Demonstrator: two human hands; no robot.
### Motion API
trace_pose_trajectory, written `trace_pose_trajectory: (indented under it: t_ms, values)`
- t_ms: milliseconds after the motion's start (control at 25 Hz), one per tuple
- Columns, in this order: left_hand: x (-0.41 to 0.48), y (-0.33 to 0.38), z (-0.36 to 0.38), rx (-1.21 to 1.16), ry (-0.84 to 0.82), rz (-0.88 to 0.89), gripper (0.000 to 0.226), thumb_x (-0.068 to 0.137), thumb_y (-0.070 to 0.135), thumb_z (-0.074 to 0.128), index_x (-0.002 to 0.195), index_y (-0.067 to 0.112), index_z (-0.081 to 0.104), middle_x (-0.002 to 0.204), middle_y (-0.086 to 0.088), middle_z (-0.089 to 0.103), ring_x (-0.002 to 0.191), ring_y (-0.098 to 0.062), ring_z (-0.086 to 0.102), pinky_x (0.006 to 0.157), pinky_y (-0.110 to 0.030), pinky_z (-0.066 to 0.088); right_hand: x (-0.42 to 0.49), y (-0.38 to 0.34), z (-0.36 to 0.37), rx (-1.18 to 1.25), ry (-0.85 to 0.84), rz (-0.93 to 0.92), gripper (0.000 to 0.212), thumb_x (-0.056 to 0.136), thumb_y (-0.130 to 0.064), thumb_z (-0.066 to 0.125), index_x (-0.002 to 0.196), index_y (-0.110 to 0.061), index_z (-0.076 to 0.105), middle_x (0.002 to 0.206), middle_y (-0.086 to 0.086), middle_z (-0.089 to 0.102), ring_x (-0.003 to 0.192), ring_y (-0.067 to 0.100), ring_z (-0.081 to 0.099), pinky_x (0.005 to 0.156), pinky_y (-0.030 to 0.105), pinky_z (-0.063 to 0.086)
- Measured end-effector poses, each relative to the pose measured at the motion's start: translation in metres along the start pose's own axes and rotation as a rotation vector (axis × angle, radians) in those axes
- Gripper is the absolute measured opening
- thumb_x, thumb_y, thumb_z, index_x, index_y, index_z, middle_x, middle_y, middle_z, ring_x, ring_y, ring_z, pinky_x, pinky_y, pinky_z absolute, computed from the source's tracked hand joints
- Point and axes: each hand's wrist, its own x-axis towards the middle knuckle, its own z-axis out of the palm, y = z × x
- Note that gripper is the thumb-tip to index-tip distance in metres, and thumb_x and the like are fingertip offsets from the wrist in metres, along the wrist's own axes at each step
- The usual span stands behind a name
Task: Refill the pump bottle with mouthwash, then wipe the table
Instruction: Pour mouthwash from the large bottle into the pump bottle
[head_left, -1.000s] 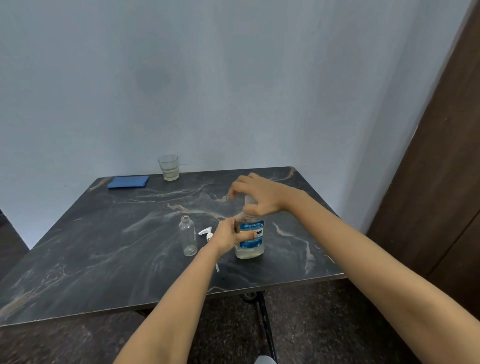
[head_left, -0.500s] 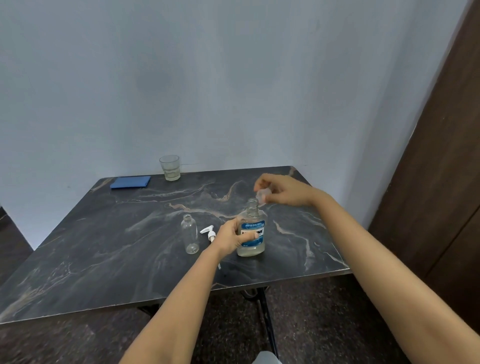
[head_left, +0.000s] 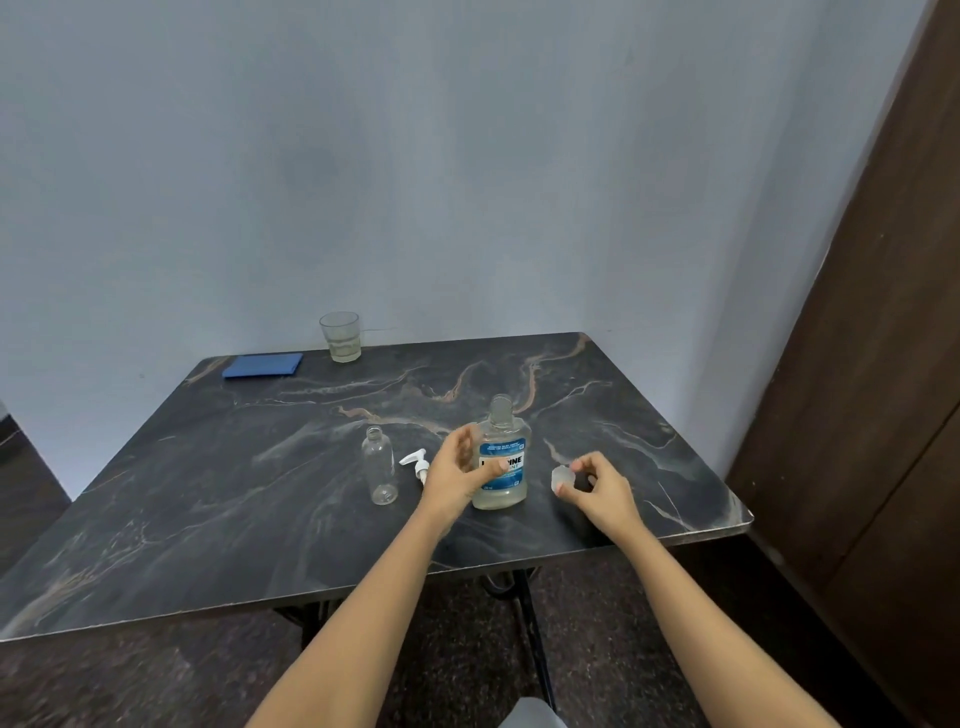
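The clear mouthwash bottle (head_left: 501, 457) with a blue label stands uncapped near the table's front right. My left hand (head_left: 457, 473) grips its left side. To its right, my right hand (head_left: 597, 486) holds the clear cap (head_left: 561, 478) in its fingertips, low at the tabletop. A small empty pump bottle (head_left: 379, 465) stands open to the left. Its white pump head (head_left: 417, 461) lies on the table between that bottle and my left hand. A folded blue cloth (head_left: 263, 365) lies at the back left.
The dark marble table (head_left: 208, 509) stands in a corner against a pale wall. A drinking glass (head_left: 340, 336) with a little liquid stands at the back edge. A brown door (head_left: 878, 364) is on the right.
My right hand has taken the cap off the mouthwash bottle and carried it down to the right, near the tabletop. My left hand has kept hold of the bottle.
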Motion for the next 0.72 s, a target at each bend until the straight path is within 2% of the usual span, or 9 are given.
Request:
trace_pose_trajectory:
  t_ms: [80, 160, 240, 320, 440, 480, 560, 640, 720]
  values:
    - [-0.017, -0.007, -0.003, 0.020, 0.223, 0.123, 0.058, 0.070, 0.029, 0.082, 0.120, 0.024, 0.052, 0.115, 0.009, 0.060, 0.104, -0.004, 0.059, 0.091, -0.020, 0.047, -0.003, -0.006, -0.001, -0.001, 0.074, -0.100, 0.039, 0.075, -0.023, 0.077, 0.107, -0.020, 0.055, 0.112, -0.004, 0.054, 0.107, 0.013, 0.050, 0.086, 0.027, 0.040]
    - [-0.036, -0.011, -0.012, 0.073, 0.513, 0.287, 0.042, 0.071, 0.039, 0.078, 0.103, 0.025, 0.054, 0.096, 0.002, 0.060, 0.083, -0.008, 0.058, 0.075, -0.021, 0.048, -0.007, -0.018, -0.001, 0.061, 0.092, -0.177, 0.049, 0.076, -0.021, 0.077, 0.116, -0.022, 0.050, 0.121, -0.009, 0.048, 0.115, 0.008, 0.045, 0.095, 0.026, 0.038]
    - [-0.045, -0.012, -0.028, 0.028, 0.799, 0.377, 0.040, 0.071, 0.046, 0.068, 0.095, 0.022, 0.048, 0.086, -0.002, 0.051, 0.071, -0.013, 0.049, 0.067, -0.027, 0.043, -0.008, -0.032, 0.004, 0.121, -0.064, -0.181, 0.060, 0.075, -0.025, 0.079, 0.125, -0.026, 0.045, 0.131, -0.012, 0.045, 0.120, 0.005, 0.043, 0.100, 0.026, 0.037]
    - [-0.043, -0.012, -0.050, -0.011, 0.915, 0.353, 0.046, 0.069, 0.044, 0.066, 0.103, 0.020, 0.046, 0.095, -0.003, 0.046, 0.080, -0.014, 0.046, 0.073, -0.030, 0.042, -0.006, -0.038, 0.016, 0.150, -0.221, -0.162, 0.068, 0.074, -0.028, 0.080, 0.129, -0.029, 0.041, 0.139, -0.011, 0.043, 0.125, 0.007, 0.041, 0.106, 0.029, 0.035]
    - [-0.033, -0.020, -0.078, 0.176, 0.720, 0.156, 0.070, 0.075, 0.030, 0.077, 0.132, 0.018, 0.039, 0.130, -0.001, 0.042, 0.117, -0.014, 0.045, 0.098, -0.033, 0.041, -0.006, -0.044, 0.037, 0.179, -0.270, -0.169, 0.063, 0.075, -0.029, 0.079, 0.127, -0.028, 0.043, 0.133, -0.008, 0.054, 0.124, 0.008, 0.050, 0.105, 0.027, 0.038]
    - [-0.030, -0.025, -0.084, 0.236, 0.630, 0.101, 0.079, 0.076, 0.028, 0.078, 0.141, 0.019, 0.033, 0.141, 0.000, 0.037, 0.127, -0.015, 0.039, 0.106, -0.035, 0.037, -0.007, -0.048, 0.042, 0.233, -0.280, -0.159, 0.057, 0.078, -0.021, 0.077, 0.126, -0.024, 0.045, 0.127, -0.005, 0.059, 0.120, 0.010, 0.055, 0.102, 0.026, 0.043]
    - [-0.025, -0.032, -0.093, 0.294, 0.491, 0.039, 0.086, 0.079, 0.032, 0.076, 0.148, 0.022, 0.026, 0.152, 0.002, 0.030, 0.136, -0.017, 0.033, 0.112, -0.038, 0.032, -0.008, -0.055, 0.048, 0.342, -0.282, -0.141, 0.044, 0.083, -0.005, 0.070, 0.120, -0.018, 0.051, 0.117, -0.002, 0.065, 0.112, 0.012, 0.061, 0.098, 0.028, 0.050]
    - [-0.020, -0.038, -0.099, 0.313, 0.416, 0.039, 0.069, 0.086, 0.032, 0.069, 0.144, 0.022, 0.033, 0.149, 0.002, 0.038, 0.136, -0.018, 0.036, 0.108, -0.031, 0.033, -0.010, -0.059, 0.051, 0.350, -0.259, -0.147, 0.039, 0.083, -0.002, 0.069, 0.114, -0.021, 0.054, 0.112, -0.003, 0.067, 0.107, 0.013, 0.064, 0.094, 0.028, 0.052]
    - [-0.020, -0.042, -0.099, 0.323, 0.368, 0.054, 0.044, 0.091, 0.027, 0.062, 0.131, 0.024, 0.044, 0.136, 0.002, 0.051, 0.129, -0.019, 0.047, 0.100, -0.026, 0.037, -0.011, -0.064, 0.053, 0.270, -0.244, -0.183, 0.036, 0.082, -0.008, 0.072, 0.112, -0.021, 0.056, 0.109, -0.003, 0.069, 0.103, 0.011, 0.066, 0.091, 0.030, 0.054]
